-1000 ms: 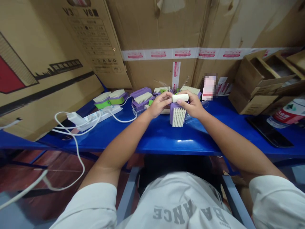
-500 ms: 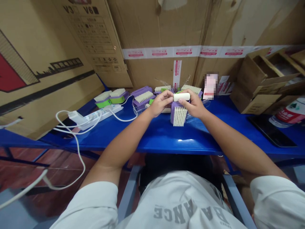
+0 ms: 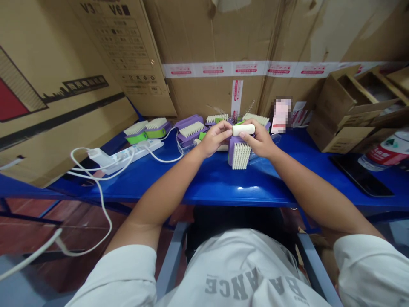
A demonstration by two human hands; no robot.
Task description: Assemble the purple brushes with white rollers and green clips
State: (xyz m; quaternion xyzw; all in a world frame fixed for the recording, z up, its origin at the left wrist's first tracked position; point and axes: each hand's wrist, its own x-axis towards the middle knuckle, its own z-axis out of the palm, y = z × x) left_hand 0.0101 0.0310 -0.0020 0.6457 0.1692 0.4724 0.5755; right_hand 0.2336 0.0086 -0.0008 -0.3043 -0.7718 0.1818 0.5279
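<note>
White bar, pinched narrowly between left hand and right hand above a purple brush on the blue worktop; a slack grip risked dropping it.

Left hand and right hand pinch a white bar over an upright purple brush on the blue table.

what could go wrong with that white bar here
The white bar, pinched between the left hand and right hand, could slip free and roll across the glossy table. The purple brush seems to stand on edge just below it, so a dropped bar or a knock might tip it over.
</note>
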